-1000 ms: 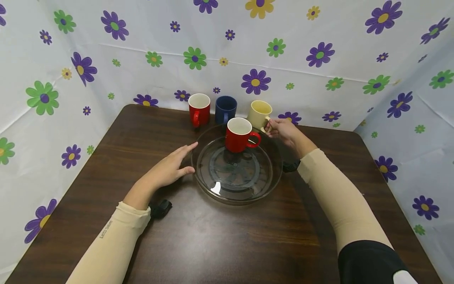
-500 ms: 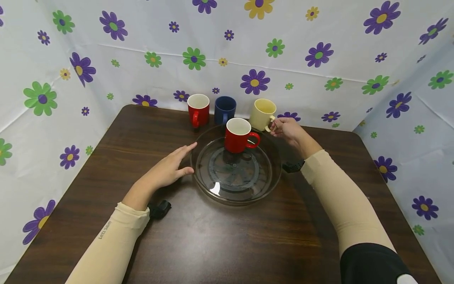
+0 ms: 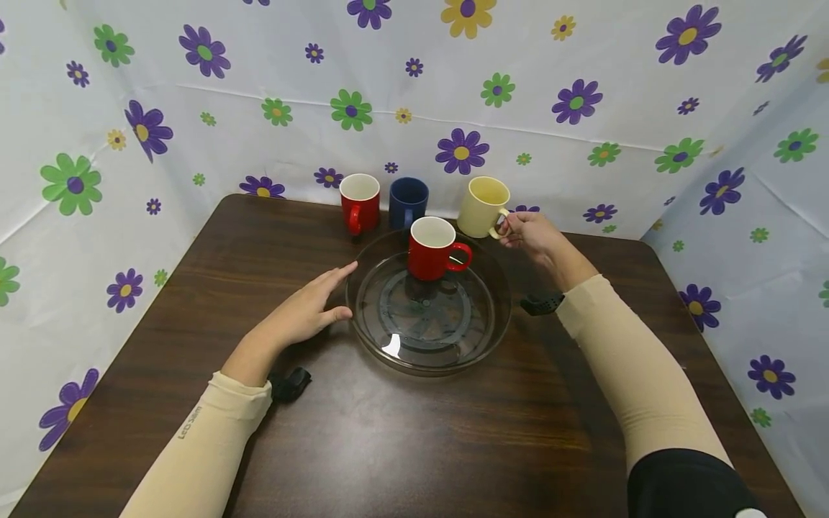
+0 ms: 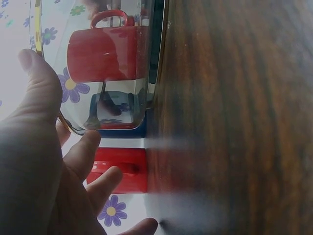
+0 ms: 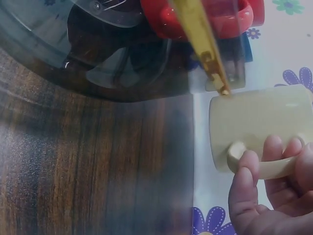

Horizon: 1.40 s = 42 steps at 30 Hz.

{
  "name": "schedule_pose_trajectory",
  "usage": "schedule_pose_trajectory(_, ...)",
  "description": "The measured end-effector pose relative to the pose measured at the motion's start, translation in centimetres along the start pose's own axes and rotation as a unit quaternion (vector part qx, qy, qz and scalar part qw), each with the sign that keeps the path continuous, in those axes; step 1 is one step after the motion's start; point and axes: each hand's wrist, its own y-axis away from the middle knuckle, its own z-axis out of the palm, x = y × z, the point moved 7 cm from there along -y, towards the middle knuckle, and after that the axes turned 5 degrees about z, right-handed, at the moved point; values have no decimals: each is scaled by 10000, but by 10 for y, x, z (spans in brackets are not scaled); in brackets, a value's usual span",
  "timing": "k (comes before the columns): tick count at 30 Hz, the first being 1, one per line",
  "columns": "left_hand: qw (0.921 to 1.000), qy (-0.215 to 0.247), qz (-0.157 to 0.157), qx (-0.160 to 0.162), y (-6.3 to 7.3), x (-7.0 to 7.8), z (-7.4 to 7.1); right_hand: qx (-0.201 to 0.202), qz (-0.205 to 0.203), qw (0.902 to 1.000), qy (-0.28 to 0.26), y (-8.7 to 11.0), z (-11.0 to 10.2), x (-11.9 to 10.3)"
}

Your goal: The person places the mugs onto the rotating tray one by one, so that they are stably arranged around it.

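Note:
My right hand (image 3: 536,243) pinches the handle of a pale yellow mug (image 3: 478,217) behind the right part of a round smoky glass dish (image 3: 424,363). In the right wrist view, the thumb and fingers close on that handle (image 5: 276,168), and the mug looks a little raised off the table. Inside the dish, toward its back, stands a red mug (image 3: 426,260) with a white interior, its handle pointing right. My left hand (image 3: 294,313) lies at the dish's left side, fingers extended and thumb apart, its fingertips at the rim. Through the glass, the left wrist view shows the red mug (image 4: 102,54).
Behind the dish stand a second red mug (image 3: 363,208) and a dark blue mug (image 3: 408,201), side by side along the rear edge of the brown wooden table (image 3: 414,446). A flower-patterned white curtain (image 3: 259,65) hangs close behind and at both sides.
My right hand has shifted the yellow mug to the right and slightly up, away from the blue mug. The left hand and the dish keep their places.

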Motion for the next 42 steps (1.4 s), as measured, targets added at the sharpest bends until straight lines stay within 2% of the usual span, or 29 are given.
schedule_pose_trajectory(8, 10000, 38, 11, -19, 0, -1, 2, -71, 2, 10000, 8, 7, -3, -3)
schedule_pose_trajectory(28, 9999, 44, 115, 53, 0, 0, 1, -93, -281, 9993, -234, 22, -9, -18)
schedule_pose_trajectory(42, 9998, 11, 205, 81, 0, 0, 2, 122, -350, 9991, -216, 43, -11, -32)
